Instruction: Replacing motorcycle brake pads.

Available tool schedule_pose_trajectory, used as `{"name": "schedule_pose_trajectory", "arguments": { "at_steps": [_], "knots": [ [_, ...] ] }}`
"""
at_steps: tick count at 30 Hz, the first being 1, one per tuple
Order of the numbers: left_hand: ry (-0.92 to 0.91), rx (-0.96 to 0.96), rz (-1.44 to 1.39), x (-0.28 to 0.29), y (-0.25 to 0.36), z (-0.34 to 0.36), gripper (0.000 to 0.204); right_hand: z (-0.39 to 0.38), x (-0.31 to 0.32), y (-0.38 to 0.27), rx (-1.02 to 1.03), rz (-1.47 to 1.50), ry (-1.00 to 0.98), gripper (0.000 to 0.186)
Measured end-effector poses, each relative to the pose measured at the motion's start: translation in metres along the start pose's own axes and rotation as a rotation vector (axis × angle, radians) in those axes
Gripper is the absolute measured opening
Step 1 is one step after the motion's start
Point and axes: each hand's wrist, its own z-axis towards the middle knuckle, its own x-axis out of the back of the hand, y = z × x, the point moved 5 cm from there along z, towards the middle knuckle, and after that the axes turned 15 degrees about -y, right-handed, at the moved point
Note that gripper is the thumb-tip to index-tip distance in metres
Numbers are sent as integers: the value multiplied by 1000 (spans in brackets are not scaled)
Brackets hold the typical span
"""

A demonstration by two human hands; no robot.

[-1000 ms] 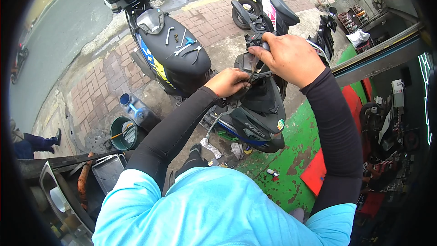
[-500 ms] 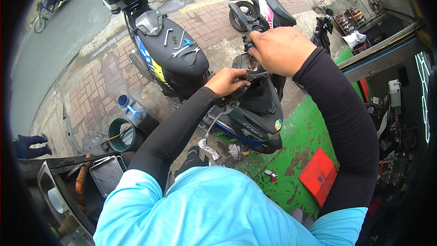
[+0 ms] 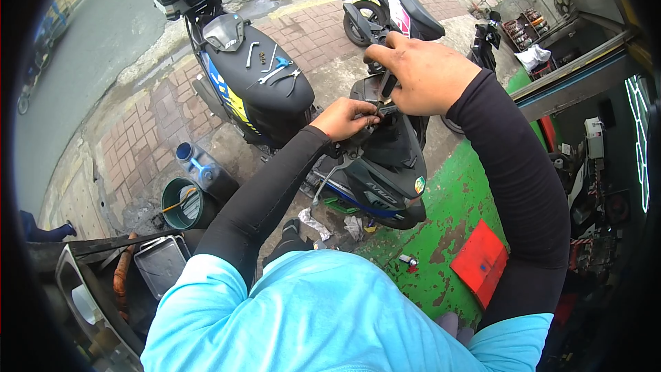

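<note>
A dark scooter (image 3: 382, 182) stands before me, its front toward me and its handlebar area under both hands. My right hand (image 3: 430, 76) is closed from above around a dark-handled screwdriver (image 3: 387, 88), with the index finger raised off it. Its lower end points down at the handlebar area, close to my left fingertips. My left hand (image 3: 348, 118) pinches at that same spot, thumb and fingers together; whatever lies between them is too small to make out. A brake lever (image 3: 318, 189) sticks out below my left hand.
On the scooter seat (image 3: 275, 96) lie wrenches (image 3: 250, 55), pliers (image 3: 292, 83), a blue-handled tool (image 3: 282, 63) and small brass-coloured parts (image 3: 262, 58). A green bucket (image 3: 172, 196) and a dark jug (image 3: 213, 176) stand left. A red panel (image 3: 480, 262) lies on the green floor (image 3: 441, 289).
My right hand has shifted slightly and its index finger has lifted, so more of the screwdriver shows. My left hand stays at the same spot. A motorcycle on the road has moved toward the left edge.
</note>
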Motion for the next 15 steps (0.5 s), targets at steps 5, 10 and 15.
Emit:
{"name": "schedule_pose_trajectory", "arguments": {
  "at_steps": [5, 10, 15],
  "knots": [
    [16, 104, -72, 0, -8, -1, 19, 14, -2, 6, -343, -32, -436, 33],
    [19, 32, -9, 0, 3, -2, 21, 2, -1, 0, -79, -6, -274, 33],
    [19, 102, -12, 1, 7, -4, 15, 9, 4, -6, -232, -20, -173, 28]
  ]
}}
